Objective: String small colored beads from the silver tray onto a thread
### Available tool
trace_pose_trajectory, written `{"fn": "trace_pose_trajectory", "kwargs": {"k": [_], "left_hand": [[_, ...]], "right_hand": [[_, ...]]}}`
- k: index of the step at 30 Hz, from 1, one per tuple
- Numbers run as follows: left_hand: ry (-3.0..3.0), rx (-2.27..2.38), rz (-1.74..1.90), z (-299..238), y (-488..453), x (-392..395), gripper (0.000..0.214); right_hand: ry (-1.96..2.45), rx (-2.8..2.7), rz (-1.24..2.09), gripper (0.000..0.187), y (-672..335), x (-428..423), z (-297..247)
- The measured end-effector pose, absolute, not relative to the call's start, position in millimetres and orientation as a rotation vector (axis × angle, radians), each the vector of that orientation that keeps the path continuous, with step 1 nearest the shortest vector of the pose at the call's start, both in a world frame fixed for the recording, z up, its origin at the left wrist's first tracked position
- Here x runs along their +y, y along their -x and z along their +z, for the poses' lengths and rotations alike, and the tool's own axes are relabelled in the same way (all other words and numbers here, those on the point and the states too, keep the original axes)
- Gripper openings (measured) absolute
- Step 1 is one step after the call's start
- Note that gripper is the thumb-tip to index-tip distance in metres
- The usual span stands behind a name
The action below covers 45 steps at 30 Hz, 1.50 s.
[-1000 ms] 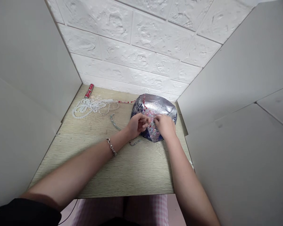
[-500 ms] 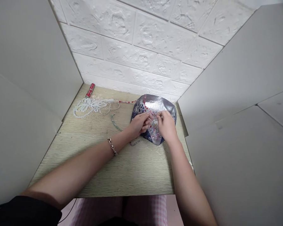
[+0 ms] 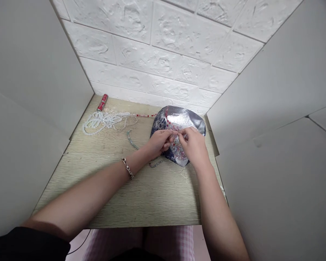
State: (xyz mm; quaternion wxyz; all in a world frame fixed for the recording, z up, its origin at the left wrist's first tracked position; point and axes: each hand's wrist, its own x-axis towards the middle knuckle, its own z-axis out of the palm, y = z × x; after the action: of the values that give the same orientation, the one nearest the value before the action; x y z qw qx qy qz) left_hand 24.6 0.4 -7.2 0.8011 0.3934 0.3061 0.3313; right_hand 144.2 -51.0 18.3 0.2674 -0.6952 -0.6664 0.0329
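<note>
A silvery-lined bag or pouch (image 3: 195,119) with a dark blue patterned side lies near the wall, holding loose small beads (image 3: 179,151) in pink, red and clear tones. Over these beads my left hand (image 3: 162,140) is closed, thumb and forefinger pinched together. My right hand (image 3: 191,141) pinches close beside it, its fingertips almost meeting the left ones. Whatever sits between the fingertips is too small to make out. A string of red and pink beads (image 3: 146,115) runs from the left onto the pouch. A greenish bead strand (image 3: 130,140) lies left of my left hand.
White bead strands (image 3: 99,121) lie in a heap at the back left, beside a red patterned cylinder (image 3: 102,102). Grey panels (image 3: 29,72) flank the wooden table (image 3: 152,195) on both sides. A white brick-patterned wall (image 3: 152,69) stands behind it.
My right hand has come slightly left, so its fingertips are now nearly against those of my left hand. The view has shifted a little; the bead strands lie as before.
</note>
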Motion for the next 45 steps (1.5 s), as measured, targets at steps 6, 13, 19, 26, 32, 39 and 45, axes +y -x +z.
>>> {"fn": "trace_pose_trajectory", "kwargs": {"k": [6, 13, 19, 26, 32, 39, 45], "left_hand": [[-0.797, 0.648, 0.698, -7.6, -24.1, 1.9, 0.014], [-0.8, 0.652, 0.692, -8.0, -22.7, 2.0, 0.015], [-0.821, 0.602, 0.657, -8.0, -19.9, 3.6, 0.017], [-0.905, 0.56, 0.624, -9.1, -19.0, 0.6, 0.019], [-0.975, 0.552, 0.594, -4.3, -17.9, -3.8, 0.02], [-0.989, 0.561, 0.61, -2.8, -17.1, -5.3, 0.018], [-0.989, 0.559, 0.611, -5.2, -17.9, -4.6, 0.018]], "right_hand": [[1.827, -1.746, 0.091, 0.015, -147.1, -50.0, 16.6], [1.774, -1.652, 0.131, 0.014, -147.3, -48.8, 13.0], [1.639, -1.322, 0.596, 0.011, -151.1, -44.0, 11.8], [1.245, -0.993, 1.089, 0.014, -150.2, -37.6, 7.2], [1.033, -1.026, 1.28, 0.014, -147.4, -37.8, 5.2], [1.013, -1.019, 1.283, 0.01, -149.4, -37.8, 6.2], [1.089, -1.007, 1.266, 0.011, -148.9, -38.8, 8.3]]}}
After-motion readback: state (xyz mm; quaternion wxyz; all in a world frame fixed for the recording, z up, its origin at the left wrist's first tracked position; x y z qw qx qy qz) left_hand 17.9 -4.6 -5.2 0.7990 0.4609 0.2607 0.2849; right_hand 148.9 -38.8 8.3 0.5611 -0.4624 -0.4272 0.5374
